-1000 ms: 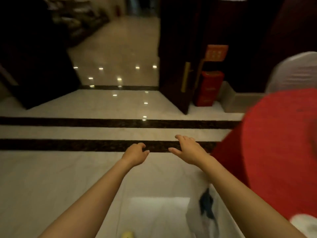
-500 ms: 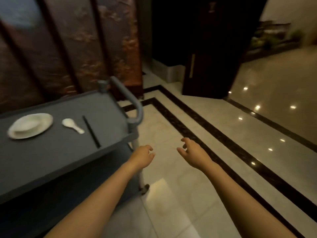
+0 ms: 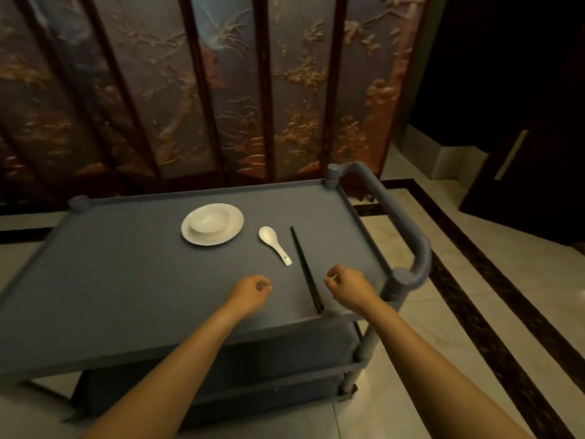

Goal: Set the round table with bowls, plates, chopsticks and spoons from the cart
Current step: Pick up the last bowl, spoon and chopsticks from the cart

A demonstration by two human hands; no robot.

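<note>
Head view: empty, loosely curled left hand [image 3: 251, 291] and right hand [image 3: 349, 288] flank black chopsticks [image 3: 306, 269] on grey plastic cart [image 3: 126, 280]; pickup step, likely pinching them next.

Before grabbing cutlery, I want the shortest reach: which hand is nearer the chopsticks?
Right hand, just right of the chopsticks; left hand sits farther off, left.

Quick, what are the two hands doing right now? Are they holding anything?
Left hand: loosely curled, holding nothing, above the grey plastic cart.
Right hand: loosely curled, empty, beside the black chopsticks.
</note>
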